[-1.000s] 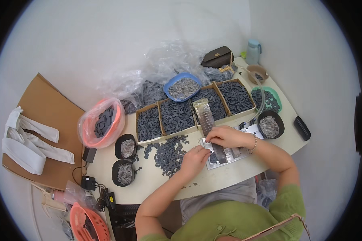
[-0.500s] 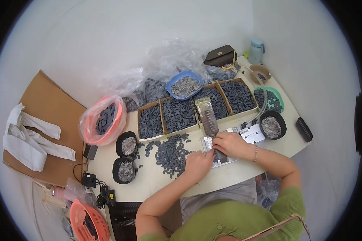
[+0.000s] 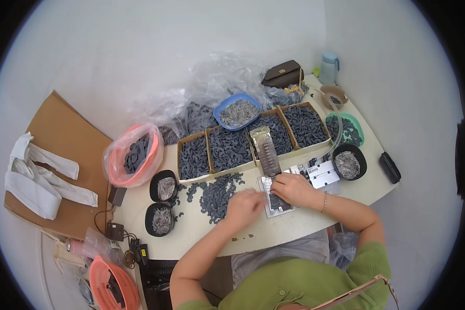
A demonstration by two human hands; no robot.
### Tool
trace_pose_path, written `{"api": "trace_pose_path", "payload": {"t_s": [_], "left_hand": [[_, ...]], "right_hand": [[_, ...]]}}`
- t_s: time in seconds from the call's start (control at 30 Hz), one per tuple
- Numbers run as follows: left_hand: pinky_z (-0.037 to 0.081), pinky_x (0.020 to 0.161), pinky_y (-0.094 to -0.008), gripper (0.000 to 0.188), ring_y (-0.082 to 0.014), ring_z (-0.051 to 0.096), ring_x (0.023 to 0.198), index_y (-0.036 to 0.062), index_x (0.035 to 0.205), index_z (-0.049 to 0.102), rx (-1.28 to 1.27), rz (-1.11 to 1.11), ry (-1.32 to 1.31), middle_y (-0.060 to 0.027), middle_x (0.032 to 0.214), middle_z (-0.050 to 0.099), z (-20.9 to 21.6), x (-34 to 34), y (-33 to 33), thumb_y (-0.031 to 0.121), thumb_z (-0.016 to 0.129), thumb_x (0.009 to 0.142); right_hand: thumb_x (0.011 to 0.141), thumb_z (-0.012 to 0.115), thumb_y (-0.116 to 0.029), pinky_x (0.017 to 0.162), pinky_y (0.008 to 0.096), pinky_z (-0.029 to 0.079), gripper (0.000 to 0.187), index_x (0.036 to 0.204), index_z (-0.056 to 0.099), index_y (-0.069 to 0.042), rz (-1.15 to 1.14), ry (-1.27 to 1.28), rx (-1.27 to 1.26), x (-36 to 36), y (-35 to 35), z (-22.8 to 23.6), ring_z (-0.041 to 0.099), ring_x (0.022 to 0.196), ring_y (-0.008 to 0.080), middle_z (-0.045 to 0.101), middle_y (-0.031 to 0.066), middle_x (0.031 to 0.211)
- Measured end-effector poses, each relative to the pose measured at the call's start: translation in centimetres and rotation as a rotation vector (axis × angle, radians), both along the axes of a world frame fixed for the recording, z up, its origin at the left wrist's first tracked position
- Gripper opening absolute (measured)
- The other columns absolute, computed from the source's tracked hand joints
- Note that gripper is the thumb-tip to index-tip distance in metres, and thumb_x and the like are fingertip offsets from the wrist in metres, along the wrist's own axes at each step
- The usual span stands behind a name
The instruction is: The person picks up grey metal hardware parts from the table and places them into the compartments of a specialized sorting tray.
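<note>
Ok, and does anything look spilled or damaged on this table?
Loose dark pieces lie on the table outside the boxes, a few straying beside the left black bowls; the heap may be deliberate. Brown patches near the front edge look like chipped surface.

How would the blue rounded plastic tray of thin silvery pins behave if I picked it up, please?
The blue tray would probably stay stiff, since its outline looks even and unbent. It might tip if nudged, as it seems perched on the tan cardboard compartments. The loose silvery pins would likely slide if it tilted.
</note>
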State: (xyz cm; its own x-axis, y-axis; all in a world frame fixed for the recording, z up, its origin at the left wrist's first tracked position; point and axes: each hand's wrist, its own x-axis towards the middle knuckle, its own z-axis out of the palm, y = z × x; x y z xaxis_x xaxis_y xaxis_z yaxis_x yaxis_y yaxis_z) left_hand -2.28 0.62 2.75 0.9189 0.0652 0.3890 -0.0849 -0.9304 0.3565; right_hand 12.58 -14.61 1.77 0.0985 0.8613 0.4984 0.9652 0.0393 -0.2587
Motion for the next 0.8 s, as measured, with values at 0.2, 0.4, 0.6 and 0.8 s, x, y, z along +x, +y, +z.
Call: {"api": "trace_pose_path", "payload": {"t_s": [0.2, 0.4, 0.6, 0.8], "left_hand": [[0.049, 0.07, -0.0377, 0.012, -0.0287, 0.059, 0.082, 0.004, 0.089, 0.067, -0.025, 0.161, -0.087, -0.0104, 0.087, 0.057, -1.8, 1.3, 5.1, 0.005, 0.067, 0.077], [0.048, 0.07, -0.0384, 0.01, -0.0296, 0.059, 0.082, 0.0026, 0.085, 0.064, -0.026, 0.135, -0.074, -0.0109, 0.087, 0.057, -2.0, 2.0, 5.7, 0.002, 0.066, 0.076], [0.049, 0.067, -0.034, 0.012, -0.0286, 0.06, 0.075, 0.0023, 0.091, 0.064, -0.283, 0.103, -0.082, -0.0114, 0.086, 0.058, 0.3, 1.5, 3.9, -0.001, 0.063, 0.08], [0.049, 0.066, -0.0265, 0.016, -0.0178, 0.061, 0.074, 0.002, 0.099, 0.066, -0.573, 0.08, 0.07, -0.0074, 0.086, 0.061, 0.8, -3.1, 3.5, -0.001, 0.064, 0.083]], "right_hand": [[0.077, 0.069, -0.023, 0.079, 0.0367, 0.047, 0.03, 0.099, 0.063, -0.003, -0.003, -0.072, -0.107, -1.6, -1.3, 0.9, 0.056, 0.096, 0.0259, 0.059, 0.0096, 0.097], [0.078, 0.066, -0.035, 0.1, 0.0416, 0.036, 0.057, 0.117, 0.057, 0.005, -0.066, -0.196, -0.169, -3.2, -2.9, 0.6, 0.045, 0.123, 0.0277, 0.055, 0.0157, 0.126], [0.08, 0.064, -0.035, 0.101, 0.0415, 0.036, 0.055, 0.115, 0.058, 0.007, -0.08, -0.387, -0.213, -3.9, -2.3, 0.6, 0.046, 0.122, 0.0277, 0.055, 0.0161, 0.126], [0.081, 0.065, -0.031, 0.098, 0.0421, 0.037, 0.043, 0.111, 0.063, -0.001, -0.014, -0.038, -0.168, -1.8, -2.4, 1.2, 0.047, 0.12, 0.0286, 0.054, 0.0129, 0.127]]}}
